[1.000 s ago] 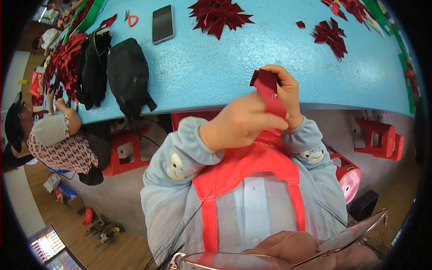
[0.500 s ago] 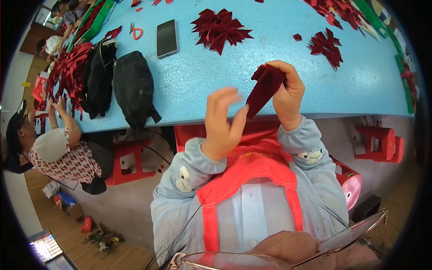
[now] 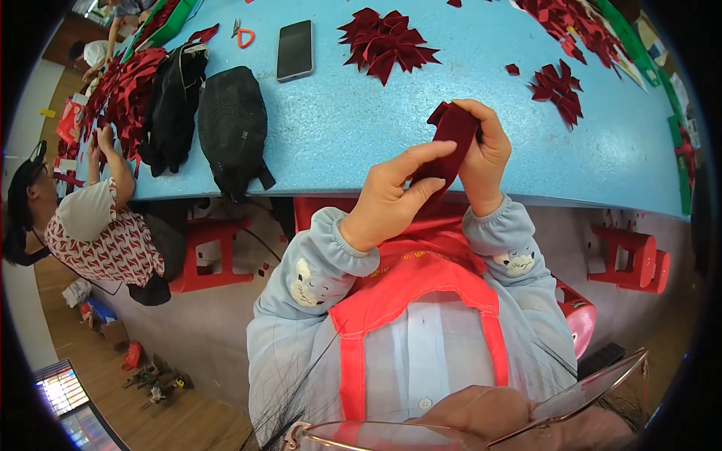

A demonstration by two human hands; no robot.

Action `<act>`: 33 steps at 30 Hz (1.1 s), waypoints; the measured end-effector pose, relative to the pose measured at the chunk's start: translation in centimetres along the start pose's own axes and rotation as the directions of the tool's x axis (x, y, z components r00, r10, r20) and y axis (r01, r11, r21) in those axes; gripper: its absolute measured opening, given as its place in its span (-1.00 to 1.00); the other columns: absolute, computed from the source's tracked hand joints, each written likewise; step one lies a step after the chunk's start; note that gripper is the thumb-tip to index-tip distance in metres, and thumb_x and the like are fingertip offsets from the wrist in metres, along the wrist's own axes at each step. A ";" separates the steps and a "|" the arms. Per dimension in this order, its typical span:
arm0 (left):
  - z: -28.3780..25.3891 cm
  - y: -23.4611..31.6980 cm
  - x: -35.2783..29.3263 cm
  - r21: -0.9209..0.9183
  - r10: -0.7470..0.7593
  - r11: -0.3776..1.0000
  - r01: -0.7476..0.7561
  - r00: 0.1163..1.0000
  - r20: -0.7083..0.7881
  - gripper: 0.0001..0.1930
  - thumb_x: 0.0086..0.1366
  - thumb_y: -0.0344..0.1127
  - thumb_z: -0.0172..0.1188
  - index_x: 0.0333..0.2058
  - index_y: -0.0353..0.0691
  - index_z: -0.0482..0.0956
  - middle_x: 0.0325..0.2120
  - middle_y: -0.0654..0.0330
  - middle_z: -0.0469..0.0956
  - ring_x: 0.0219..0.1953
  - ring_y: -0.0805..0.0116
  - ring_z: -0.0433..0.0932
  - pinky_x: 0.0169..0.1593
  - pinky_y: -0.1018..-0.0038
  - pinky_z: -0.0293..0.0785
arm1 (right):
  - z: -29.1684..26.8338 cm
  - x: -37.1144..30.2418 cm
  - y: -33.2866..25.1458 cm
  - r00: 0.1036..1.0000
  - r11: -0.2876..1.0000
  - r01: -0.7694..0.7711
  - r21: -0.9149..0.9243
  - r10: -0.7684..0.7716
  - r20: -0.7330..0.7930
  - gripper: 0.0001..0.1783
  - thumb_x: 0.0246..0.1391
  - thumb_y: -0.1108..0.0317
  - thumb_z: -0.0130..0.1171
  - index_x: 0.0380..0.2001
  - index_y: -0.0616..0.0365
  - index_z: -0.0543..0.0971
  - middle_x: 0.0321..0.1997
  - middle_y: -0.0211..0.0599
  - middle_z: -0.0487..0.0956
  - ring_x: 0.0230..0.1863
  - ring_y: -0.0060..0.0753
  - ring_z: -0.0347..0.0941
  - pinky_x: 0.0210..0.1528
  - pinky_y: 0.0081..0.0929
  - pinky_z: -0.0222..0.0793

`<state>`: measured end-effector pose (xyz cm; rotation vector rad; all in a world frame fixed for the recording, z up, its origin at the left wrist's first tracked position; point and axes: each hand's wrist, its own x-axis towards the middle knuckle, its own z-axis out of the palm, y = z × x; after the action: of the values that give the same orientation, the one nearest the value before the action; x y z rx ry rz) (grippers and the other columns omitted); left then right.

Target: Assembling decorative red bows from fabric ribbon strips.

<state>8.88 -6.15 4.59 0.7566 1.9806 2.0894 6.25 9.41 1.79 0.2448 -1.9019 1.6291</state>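
A dark red velvet ribbon (image 3: pixel 456 129), folded over at its top, is held up between my two hands at the table's near edge. My right hand (image 3: pixel 485 154) grips its upper right side, fingers wrapped behind and over the top. My left hand (image 3: pixel 395 192) has closed on the lower part, with the index finger across its front and the thumb by its lower edge. The ribbon's lower end is hidden behind the left hand. Farther off on the blue table lie a large pile of pointed dark red bows (image 3: pixel 385 46) and a smaller cluster (image 3: pixel 558 94).
A black phone (image 3: pixel 295 49) and orange-handled snips (image 3: pixel 244 37) lie at the back left. Nearer left are a black mesh bag (image 3: pixel 235 124) and a black cloth bag (image 3: pixel 171 113). Red pieces (image 3: pixel 128 94) heap beside a co-worker (image 3: pixel 105 233). Green trays (image 3: pixel 639 45) line the right edge.
My left hand has moved right and closed on the ribbon; before, it was apart from most of it and blurred. The view has shifted slightly, while my right hand keeps its hold.
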 end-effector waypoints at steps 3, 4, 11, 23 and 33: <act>-0.3 -0.5 -0.3 0.028 -0.016 0.999 0.016 1.000 0.007 -0.63 0.14 -0.62 0.09 -0.05 -0.24 0.47 -0.18 0.16 0.55 -0.21 0.44 0.54 -0.16 0.55 0.46 | 0.2 0.0 0.2 1.000 0.999 -0.026 0.038 0.026 -0.009 -0.73 0.06 0.66 -0.03 -0.17 0.20 0.49 -0.26 -0.41 0.52 -0.27 -0.65 0.42 -0.21 -0.69 0.36; -0.4 -0.6 -0.4 0.040 -0.024 0.999 0.023 1.000 0.012 -0.64 0.13 -0.63 0.08 -0.07 -0.24 0.50 -0.17 0.15 0.55 -0.20 0.42 0.55 -0.17 0.55 0.47 | 0.3 -0.1 0.2 0.999 0.998 -0.038 0.054 0.039 -0.014 -0.73 0.06 0.66 -0.03 -0.17 0.21 0.49 -0.26 -0.41 0.52 -0.27 -0.65 0.41 -0.21 -0.69 0.36; -1.1 -0.8 -0.7 0.377 0.187 0.916 -0.133 0.976 -0.108 -0.68 0.08 -0.66 0.10 -0.16 -0.24 0.54 -0.25 0.09 0.55 -0.29 0.28 0.58 -0.28 0.49 0.50 | 0.4 -0.8 0.4 0.999 1.000 0.001 0.024 -0.002 0.047 -0.74 0.08 0.67 -0.07 -0.17 0.23 0.49 -0.25 -0.41 0.53 -0.26 -0.66 0.41 -0.19 -0.70 0.35; -1.3 1.4 -0.5 0.225 -0.016 0.974 -0.014 0.991 0.131 -0.63 0.09 -0.65 0.12 -0.09 -0.23 0.50 -0.31 0.18 0.52 -0.31 0.42 0.53 -0.28 0.58 0.45 | 0.4 -1.2 0.6 0.995 0.995 -0.086 0.043 0.084 0.059 -0.71 0.04 0.68 -0.05 -0.17 0.22 0.49 -0.26 -0.41 0.54 -0.27 -0.64 0.43 -0.20 -0.69 0.36; -1.2 1.0 -0.8 0.194 -0.030 0.980 0.042 0.997 -0.065 -0.68 0.10 -0.61 0.13 -0.13 -0.26 0.52 -0.30 0.12 0.58 -0.23 0.40 0.56 -0.16 0.51 0.48 | 0.0 -1.1 0.8 0.992 0.997 0.007 -0.072 0.003 0.129 -0.64 -0.01 0.71 -0.11 -0.14 0.22 0.49 -0.22 -0.33 0.54 -0.25 -0.50 0.45 -0.14 -0.57 0.38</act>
<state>9.31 -7.67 5.40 0.6895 2.2399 1.9417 6.71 9.29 0.52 0.3285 -2.0522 1.5727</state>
